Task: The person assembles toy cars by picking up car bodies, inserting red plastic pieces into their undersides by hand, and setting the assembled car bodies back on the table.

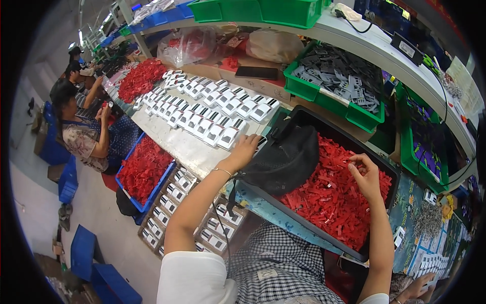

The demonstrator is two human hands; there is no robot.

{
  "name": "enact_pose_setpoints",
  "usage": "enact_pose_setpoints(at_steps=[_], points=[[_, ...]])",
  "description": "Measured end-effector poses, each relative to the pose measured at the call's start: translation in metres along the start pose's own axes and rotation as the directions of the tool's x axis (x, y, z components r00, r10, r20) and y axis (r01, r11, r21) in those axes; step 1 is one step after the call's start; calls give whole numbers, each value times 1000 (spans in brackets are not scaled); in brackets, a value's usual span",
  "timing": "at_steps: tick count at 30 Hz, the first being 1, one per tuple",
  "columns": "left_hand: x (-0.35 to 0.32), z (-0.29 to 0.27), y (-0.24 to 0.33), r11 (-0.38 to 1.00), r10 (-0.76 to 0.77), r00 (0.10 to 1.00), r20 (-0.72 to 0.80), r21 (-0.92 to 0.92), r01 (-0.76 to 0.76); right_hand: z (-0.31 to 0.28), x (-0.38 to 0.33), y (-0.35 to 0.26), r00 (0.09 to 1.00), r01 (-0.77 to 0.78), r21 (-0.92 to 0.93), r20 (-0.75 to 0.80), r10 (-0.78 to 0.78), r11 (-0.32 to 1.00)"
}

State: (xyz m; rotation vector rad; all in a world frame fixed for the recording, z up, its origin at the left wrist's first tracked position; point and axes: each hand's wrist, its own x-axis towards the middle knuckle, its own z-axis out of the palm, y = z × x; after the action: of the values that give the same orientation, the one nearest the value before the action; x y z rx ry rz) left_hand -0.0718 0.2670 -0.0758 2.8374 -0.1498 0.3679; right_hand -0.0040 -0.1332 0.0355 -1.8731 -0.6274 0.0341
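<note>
My left hand (245, 153) is closed around a white plastic housing with a dark window (261, 144), at the near end of the rows on the table; the fingers hide part of it. Over a black tray (324, 234) of small red plastic strips (331, 202), my right hand (366, 177) has thumb and fingers curled close together. Whatever is between those fingertips is too small to make out. A black mesh bag (286, 161) lies across the left part of the tray. Rows of white housings (205, 121) stand to the left of my left hand.
A green bin (349, 107) of grey parts stands behind the tray, beneath a white shelf (400, 55). Boxes of white housings (169, 195) and a blue crate (132, 195) of red strips sit at lower left. Co-workers (83, 121) sit at far left; another person's hand (419, 287) shows at lower right.
</note>
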Motion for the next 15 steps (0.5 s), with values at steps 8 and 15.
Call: enact_pose_setpoints(at_steps=[8, 15], points=[[-6, -4, 2, 987, -119, 961, -250, 75, 142, -7, 3, 7, 999, 48, -233, 11, -47, 971], [-17, -16, -31, 812, -112, 980, -164, 554, 185, -9, 6, 7, 998, 39, -273, -34, -50, 961]])
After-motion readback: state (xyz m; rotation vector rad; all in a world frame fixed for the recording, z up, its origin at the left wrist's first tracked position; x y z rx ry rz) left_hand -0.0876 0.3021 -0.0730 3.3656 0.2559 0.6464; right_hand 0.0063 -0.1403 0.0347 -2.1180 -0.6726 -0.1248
